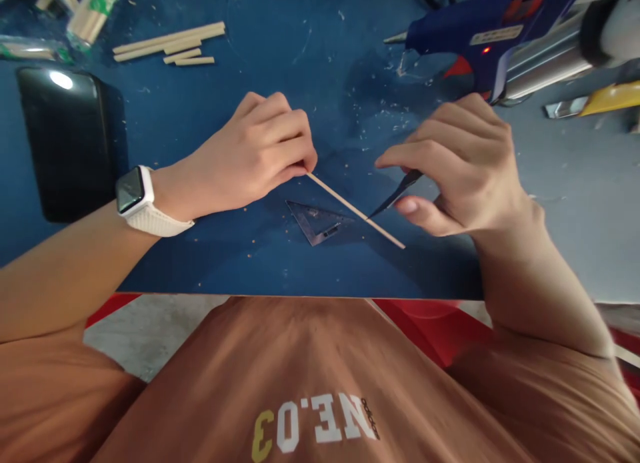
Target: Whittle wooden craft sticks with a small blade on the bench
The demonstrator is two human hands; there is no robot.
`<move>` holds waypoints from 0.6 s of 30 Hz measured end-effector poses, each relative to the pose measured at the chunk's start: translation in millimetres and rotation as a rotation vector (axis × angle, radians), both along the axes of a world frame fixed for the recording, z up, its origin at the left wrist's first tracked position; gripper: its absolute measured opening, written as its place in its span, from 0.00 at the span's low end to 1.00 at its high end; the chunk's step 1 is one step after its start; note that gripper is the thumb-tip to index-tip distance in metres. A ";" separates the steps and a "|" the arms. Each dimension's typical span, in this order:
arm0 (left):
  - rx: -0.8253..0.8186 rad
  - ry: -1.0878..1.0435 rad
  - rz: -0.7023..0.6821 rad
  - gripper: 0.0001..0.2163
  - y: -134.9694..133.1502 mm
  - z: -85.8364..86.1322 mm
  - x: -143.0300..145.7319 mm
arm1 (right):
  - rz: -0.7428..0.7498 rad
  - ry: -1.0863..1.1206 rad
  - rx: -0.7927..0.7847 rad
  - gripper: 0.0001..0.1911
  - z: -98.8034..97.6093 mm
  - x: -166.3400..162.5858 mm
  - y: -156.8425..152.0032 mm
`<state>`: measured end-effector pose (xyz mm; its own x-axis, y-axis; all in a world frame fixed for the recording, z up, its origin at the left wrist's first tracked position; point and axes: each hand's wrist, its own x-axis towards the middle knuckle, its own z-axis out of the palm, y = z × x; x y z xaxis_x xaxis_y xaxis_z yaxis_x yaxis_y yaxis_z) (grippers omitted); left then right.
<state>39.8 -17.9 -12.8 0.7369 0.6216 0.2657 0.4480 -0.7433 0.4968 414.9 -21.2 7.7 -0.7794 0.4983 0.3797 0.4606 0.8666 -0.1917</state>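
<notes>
My left hand is closed, pinching the upper end of a thin wooden stick. The stick slants down to the right, above the blue mat. In my right hand is a dark pointed tool, its grip mostly hidden by the palm and fingers; I cannot make out its exact kind. The tool's tip meets the stick a little short of its free lower end. Just left of that spot, a small clear set square lies on the mat, under the stick's line.
Cut wooden sticks lie at the upper left, near bagged sticks. A black phone rests at the left. Upper right are a blue glue gun with its red light lit, a metallic cylinder and a yellow utility knife.
</notes>
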 end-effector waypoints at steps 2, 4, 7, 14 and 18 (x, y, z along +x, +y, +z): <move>0.046 0.009 0.005 0.12 -0.5 -3.2 1.1 | -0.011 -0.067 -0.006 0.35 0.3 -1.8 1.1; 0.081 0.024 -0.007 0.12 -1.0 -5.7 1.1 | -0.030 -0.158 -0.023 0.29 -1.6 -4.5 0.7; 0.104 0.031 -0.016 0.13 -1.2 -6.6 0.3 | -0.089 -0.224 -0.047 0.26 -7.1 -7.9 -1.2; 0.076 0.028 -0.024 0.14 -1.9 -1.8 1.6 | -0.075 -0.104 -0.122 0.19 -12.0 -6.1 -2.2; 0.099 0.029 -0.022 0.13 -3.0 -0.2 1.8 | -0.067 -0.127 -0.120 0.18 -13.3 -4.4 -2.2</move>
<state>41.7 -20.9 -13.0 0.7585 0.5770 0.3029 0.4443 -0.7979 0.4075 410.5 -23.4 -5.6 -0.7808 0.5864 0.2155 0.5435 0.8077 -0.2286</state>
